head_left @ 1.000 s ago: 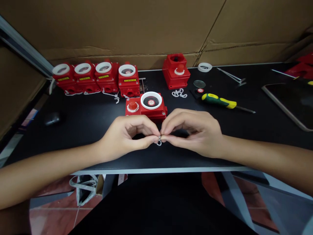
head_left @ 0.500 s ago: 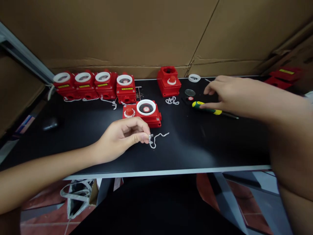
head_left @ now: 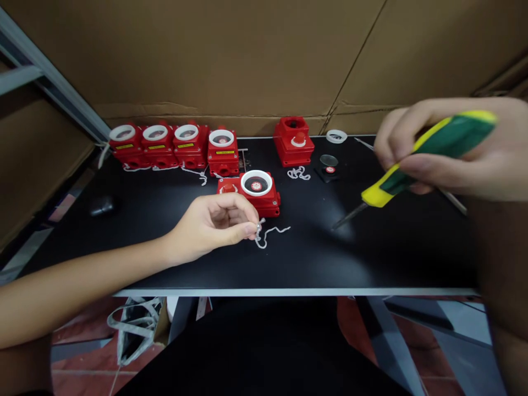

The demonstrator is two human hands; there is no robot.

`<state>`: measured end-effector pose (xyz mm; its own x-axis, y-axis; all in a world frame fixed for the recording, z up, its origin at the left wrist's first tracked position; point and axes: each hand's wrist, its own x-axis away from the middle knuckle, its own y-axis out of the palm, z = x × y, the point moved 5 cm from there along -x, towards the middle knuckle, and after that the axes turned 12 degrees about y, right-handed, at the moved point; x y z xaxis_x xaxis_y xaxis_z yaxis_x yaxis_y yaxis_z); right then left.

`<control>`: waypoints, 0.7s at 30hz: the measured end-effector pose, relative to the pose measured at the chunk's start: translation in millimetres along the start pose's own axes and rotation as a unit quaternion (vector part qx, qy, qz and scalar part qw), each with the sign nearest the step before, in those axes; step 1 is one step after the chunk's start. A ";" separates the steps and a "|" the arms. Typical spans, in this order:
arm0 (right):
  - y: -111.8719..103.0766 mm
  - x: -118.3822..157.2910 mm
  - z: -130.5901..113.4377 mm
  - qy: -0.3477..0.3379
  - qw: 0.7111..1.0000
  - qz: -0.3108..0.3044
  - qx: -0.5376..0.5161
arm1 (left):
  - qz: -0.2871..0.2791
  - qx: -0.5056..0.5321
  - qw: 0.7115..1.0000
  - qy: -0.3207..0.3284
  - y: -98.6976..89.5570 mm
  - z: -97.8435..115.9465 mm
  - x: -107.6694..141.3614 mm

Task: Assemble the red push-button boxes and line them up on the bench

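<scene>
My left hand [head_left: 220, 223] pinches one end of a thin white cord [head_left: 270, 234], with a small shiny piece at the fingertips that may be a screw. Just behind it lies a red box [head_left: 270, 206] with a white ring round a dark dial and a red button. My right hand [head_left: 437, 148] is closed round the green and yellow handle of a screwdriver [head_left: 416, 159]. The blade slants down to the left above the black tabletop, well apart from the red box.
Several red boxes [head_left: 160, 151] with white rings and cords line the back left. Another red box [head_left: 293, 146] without a ring stands at the back centre, near a loose white ring [head_left: 336, 136], a clear disc [head_left: 329, 160] and a coil of cord [head_left: 298, 173]. A black mouse [head_left: 102, 206] sits left.
My right hand has taken the screwdriver from the table and lifted it. My left hand keeps its pinch on the cord. The view has shifted slightly.
</scene>
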<state>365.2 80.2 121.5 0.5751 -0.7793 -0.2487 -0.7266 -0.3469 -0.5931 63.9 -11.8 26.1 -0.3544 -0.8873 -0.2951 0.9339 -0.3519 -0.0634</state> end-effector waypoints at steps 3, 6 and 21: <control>18.0 5.9 -9.8 -0.019 0.988 0.042 -0.151 | 0.005 0.013 1.000 0.028 -2.2 -0.3 -1.2; 36.5 7.7 -4.3 -0.033 0.980 0.029 -0.193 | 0.013 0.011 0.999 0.049 -4.0 0.7 -2.4; 57.7 6.8 -1.5 -0.068 0.972 -0.002 -0.223 | 0.029 0.024 0.995 0.088 -7.1 1.4 -2.1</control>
<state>326.6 54.1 86.8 0.6003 -0.7118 -0.3648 -0.7978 -0.5653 -0.2098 58.0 -7.9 28.5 -0.2818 -0.8418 -0.4604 0.9478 -0.3187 0.0025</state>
